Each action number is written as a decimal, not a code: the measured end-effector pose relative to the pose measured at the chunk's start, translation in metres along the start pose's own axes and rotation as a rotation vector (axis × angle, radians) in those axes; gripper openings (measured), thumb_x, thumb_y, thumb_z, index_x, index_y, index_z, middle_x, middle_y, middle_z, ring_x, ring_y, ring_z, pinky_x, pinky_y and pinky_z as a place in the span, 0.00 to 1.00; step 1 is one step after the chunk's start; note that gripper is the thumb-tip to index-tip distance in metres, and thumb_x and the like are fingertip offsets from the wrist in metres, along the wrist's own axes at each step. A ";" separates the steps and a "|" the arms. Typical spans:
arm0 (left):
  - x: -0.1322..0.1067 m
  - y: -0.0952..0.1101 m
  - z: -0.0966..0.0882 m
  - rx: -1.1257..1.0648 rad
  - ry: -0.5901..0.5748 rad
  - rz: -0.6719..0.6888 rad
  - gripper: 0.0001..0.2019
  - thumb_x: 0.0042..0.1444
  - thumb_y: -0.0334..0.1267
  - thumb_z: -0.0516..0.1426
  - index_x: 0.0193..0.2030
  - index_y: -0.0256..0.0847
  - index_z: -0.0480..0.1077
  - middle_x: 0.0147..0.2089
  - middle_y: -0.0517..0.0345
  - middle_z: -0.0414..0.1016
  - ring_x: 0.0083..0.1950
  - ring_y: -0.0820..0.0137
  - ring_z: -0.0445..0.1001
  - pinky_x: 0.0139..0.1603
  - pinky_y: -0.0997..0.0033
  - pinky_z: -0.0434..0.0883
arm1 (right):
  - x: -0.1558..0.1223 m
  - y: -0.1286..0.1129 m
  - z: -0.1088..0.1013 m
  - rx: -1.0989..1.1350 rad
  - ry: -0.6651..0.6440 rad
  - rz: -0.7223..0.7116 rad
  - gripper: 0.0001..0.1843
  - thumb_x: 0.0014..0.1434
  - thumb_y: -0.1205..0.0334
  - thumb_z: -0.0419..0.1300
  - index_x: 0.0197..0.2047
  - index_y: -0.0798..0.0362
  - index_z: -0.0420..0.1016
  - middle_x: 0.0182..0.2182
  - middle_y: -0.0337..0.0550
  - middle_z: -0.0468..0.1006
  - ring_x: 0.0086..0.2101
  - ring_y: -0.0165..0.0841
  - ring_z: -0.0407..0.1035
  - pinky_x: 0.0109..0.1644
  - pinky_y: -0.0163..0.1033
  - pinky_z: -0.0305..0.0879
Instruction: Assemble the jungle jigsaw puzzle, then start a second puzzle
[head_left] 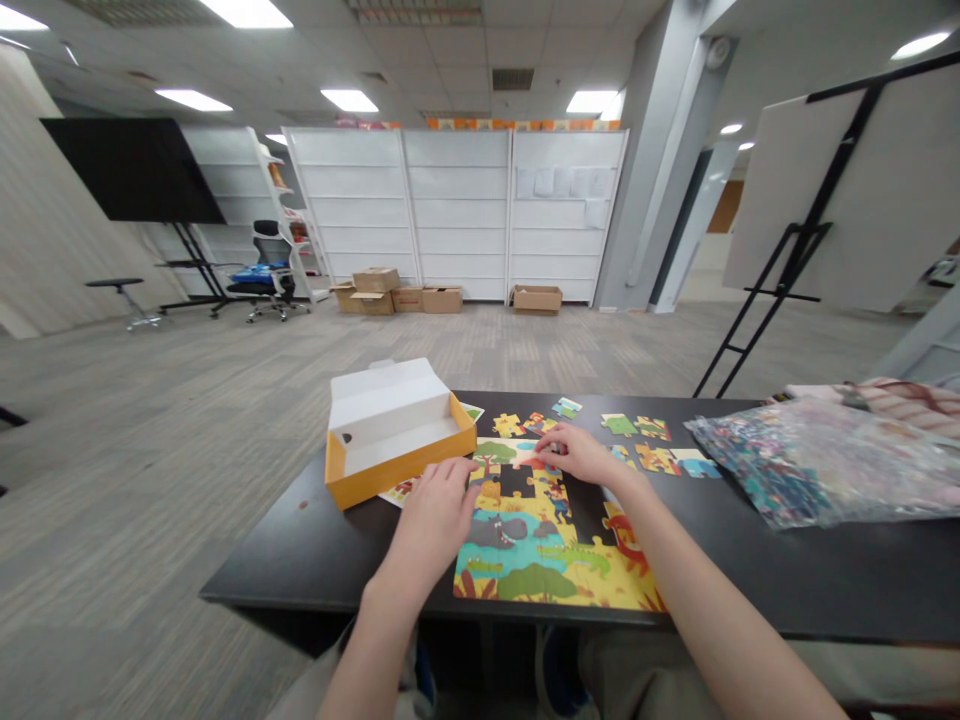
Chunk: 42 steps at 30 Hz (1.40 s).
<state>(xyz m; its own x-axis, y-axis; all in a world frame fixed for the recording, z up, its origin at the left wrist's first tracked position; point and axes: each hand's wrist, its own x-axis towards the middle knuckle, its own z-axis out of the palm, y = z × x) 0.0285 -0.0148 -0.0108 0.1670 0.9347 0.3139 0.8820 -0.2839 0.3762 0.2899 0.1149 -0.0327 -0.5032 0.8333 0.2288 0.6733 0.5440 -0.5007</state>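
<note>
The left hand [431,520] and right hand [581,452], fingers pressed together, touch the jigsaw puzzle [555,565] on the black table [787,590]; whether either pinches a piece cannot be told. Its lower part is joined, gaps remain higher up, and loose pieces [637,428] lie beyond it.

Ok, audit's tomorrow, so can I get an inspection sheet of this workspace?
Surface: black tabletop, small brown speck near its left edge.
Job's things: part-built colourful cardboard jigsaw puzzle with gaps; loose cardboard puzzle pieces beyond it.
Clutter: open yellow cardboard box; crumpled clear plastic bag.
Hands: left hand at the puzzle's edge; right hand at its far side.
Cables: nothing seen.
Surroundings: brown cardboard boxes before white shelving; black easel to the right.
</note>
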 end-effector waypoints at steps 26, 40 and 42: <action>-0.006 -0.029 -0.004 -0.600 0.103 -0.160 0.15 0.56 0.42 0.58 0.49 0.42 0.71 0.40 0.55 0.75 0.40 0.65 0.78 0.41 0.65 0.76 | -0.004 -0.025 -0.025 0.515 0.054 0.114 0.22 0.56 0.45 0.64 0.44 0.55 0.77 0.38 0.45 0.80 0.31 0.31 0.69 0.37 0.38 0.64; 0.018 0.049 0.029 -0.999 0.091 -0.209 0.11 0.56 0.43 0.61 0.39 0.41 0.65 0.33 0.56 0.79 0.36 0.65 0.81 0.39 0.68 0.75 | -0.009 -0.042 -0.022 0.854 -0.295 0.091 0.26 0.48 0.44 0.72 0.41 0.51 0.70 0.23 0.30 0.67 0.21 0.23 0.55 0.25 0.32 0.52; 0.018 0.054 0.034 -0.838 0.062 -0.167 0.09 0.59 0.41 0.58 0.44 0.42 0.66 0.38 0.55 0.80 0.40 0.64 0.81 0.44 0.65 0.75 | -0.007 -0.029 -0.026 0.786 -0.123 0.125 0.27 0.51 0.43 0.69 0.46 0.50 0.69 0.22 0.29 0.65 0.21 0.24 0.54 0.25 0.32 0.49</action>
<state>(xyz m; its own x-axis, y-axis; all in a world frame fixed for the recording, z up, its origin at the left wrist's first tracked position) 0.0939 -0.0063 -0.0148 0.0180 0.9720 0.2344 0.2720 -0.2303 0.9343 0.2877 0.0959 0.0015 -0.5362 0.8419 0.0615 0.1732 0.1810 -0.9681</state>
